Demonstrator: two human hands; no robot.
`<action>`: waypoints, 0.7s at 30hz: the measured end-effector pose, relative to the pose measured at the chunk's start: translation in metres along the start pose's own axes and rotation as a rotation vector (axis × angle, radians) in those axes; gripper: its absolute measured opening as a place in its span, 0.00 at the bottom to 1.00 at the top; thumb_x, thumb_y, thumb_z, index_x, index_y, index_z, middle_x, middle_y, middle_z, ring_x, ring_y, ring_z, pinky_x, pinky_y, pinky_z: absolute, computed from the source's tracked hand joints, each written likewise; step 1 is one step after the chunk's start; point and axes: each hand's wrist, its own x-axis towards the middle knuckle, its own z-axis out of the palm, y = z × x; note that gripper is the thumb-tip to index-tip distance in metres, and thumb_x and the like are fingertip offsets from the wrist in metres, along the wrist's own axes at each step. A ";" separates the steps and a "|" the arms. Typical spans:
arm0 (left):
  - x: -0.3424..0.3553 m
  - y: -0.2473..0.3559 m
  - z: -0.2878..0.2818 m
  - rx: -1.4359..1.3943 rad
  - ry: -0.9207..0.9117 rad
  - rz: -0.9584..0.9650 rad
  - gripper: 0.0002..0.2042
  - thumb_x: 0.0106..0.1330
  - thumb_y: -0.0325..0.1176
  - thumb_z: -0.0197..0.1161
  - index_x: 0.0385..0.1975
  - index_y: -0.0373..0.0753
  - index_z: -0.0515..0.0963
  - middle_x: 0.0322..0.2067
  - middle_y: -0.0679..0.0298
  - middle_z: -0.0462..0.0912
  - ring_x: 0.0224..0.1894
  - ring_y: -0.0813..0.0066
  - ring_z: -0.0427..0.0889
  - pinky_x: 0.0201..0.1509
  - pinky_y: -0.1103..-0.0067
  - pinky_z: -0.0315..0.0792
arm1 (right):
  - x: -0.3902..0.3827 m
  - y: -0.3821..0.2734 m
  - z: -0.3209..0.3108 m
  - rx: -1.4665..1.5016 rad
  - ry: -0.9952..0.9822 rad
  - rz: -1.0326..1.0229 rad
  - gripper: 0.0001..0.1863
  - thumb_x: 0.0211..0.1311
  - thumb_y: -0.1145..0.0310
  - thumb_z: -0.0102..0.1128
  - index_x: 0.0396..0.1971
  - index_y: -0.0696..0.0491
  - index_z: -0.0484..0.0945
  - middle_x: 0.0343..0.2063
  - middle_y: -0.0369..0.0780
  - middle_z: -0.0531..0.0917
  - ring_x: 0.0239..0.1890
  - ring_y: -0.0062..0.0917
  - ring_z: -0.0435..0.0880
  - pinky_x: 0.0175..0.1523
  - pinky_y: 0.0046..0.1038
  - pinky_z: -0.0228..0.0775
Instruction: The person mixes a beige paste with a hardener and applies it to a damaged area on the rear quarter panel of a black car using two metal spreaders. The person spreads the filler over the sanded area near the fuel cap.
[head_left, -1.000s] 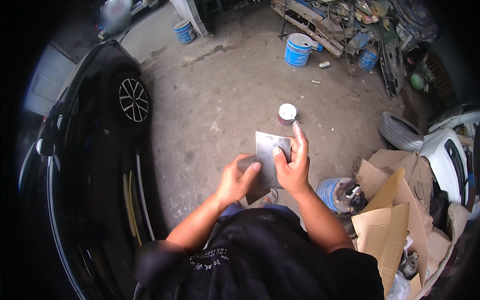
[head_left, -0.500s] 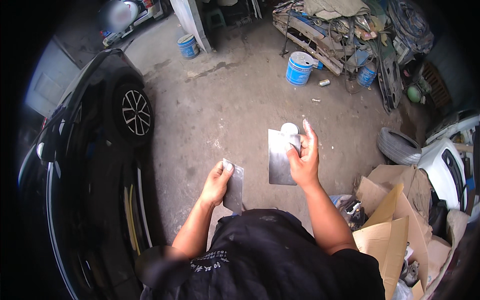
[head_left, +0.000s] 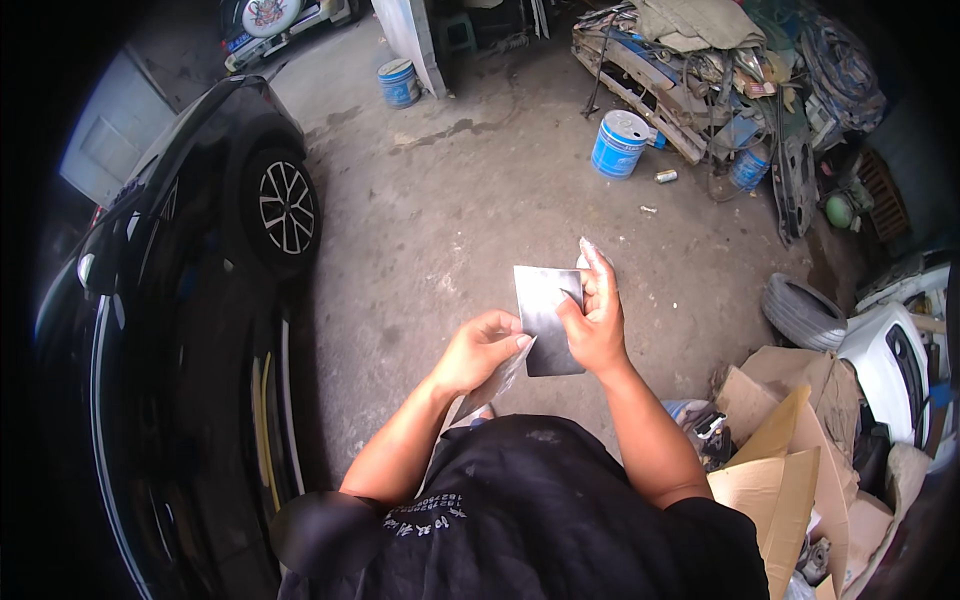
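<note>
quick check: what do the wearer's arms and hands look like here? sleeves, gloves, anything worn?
Both hands are bare: no gloves on the left hand or the right hand, and no watch, ring or band shows. The forearms are uncovered up to the elbows. A black short-sleeved shirt covers the upper arms and torso, with a small line of pale print near the left sleeve.

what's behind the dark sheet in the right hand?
The right hand holds the dark sheet flat toward the camera. Its fingers stick out above the sheet's top edge, with bare concrete floor around. Anything directly behind is covered.
</note>
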 end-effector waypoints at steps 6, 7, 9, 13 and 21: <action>0.005 -0.001 -0.018 -0.049 -0.036 0.009 0.06 0.60 0.30 0.68 0.28 0.36 0.77 0.25 0.71 0.78 0.26 0.87 0.72 0.30 0.86 0.67 | -0.013 -0.004 0.008 0.018 -0.082 0.143 0.35 0.57 0.82 0.51 0.66 0.57 0.52 0.38 0.41 0.78 0.42 0.20 0.78 0.49 0.23 0.70; 0.004 0.004 -0.018 -0.073 -0.014 0.006 0.07 0.60 0.32 0.68 0.26 0.38 0.77 0.21 0.71 0.77 0.19 0.88 0.69 0.20 0.87 0.62 | -0.016 -0.004 0.009 0.029 -0.091 0.161 0.35 0.57 0.82 0.51 0.66 0.57 0.52 0.38 0.41 0.78 0.41 0.20 0.78 0.48 0.23 0.70; 0.004 0.013 -0.025 -0.108 0.011 -0.066 0.05 0.61 0.29 0.66 0.28 0.35 0.79 0.26 0.70 0.80 0.28 0.86 0.73 0.33 0.84 0.68 | -0.020 -0.004 0.013 0.056 -0.112 0.193 0.35 0.57 0.81 0.51 0.66 0.58 0.52 0.38 0.41 0.78 0.41 0.20 0.78 0.48 0.23 0.70; 0.005 0.014 -0.027 -0.094 0.071 -0.034 0.06 0.64 0.32 0.64 0.29 0.36 0.78 0.26 0.71 0.79 0.26 0.87 0.72 0.29 0.87 0.65 | -0.027 -0.006 0.017 0.015 -0.094 0.213 0.35 0.57 0.81 0.52 0.65 0.58 0.52 0.38 0.41 0.78 0.40 0.19 0.78 0.46 0.23 0.70; 0.013 0.012 -0.057 -0.041 0.325 0.037 0.15 0.72 0.41 0.52 0.23 0.43 0.68 0.14 0.74 0.66 0.13 0.86 0.61 0.16 0.86 0.56 | -0.030 -0.004 0.010 -0.024 -0.084 0.191 0.37 0.56 0.83 0.53 0.66 0.56 0.51 0.40 0.40 0.77 0.40 0.18 0.76 0.45 0.21 0.70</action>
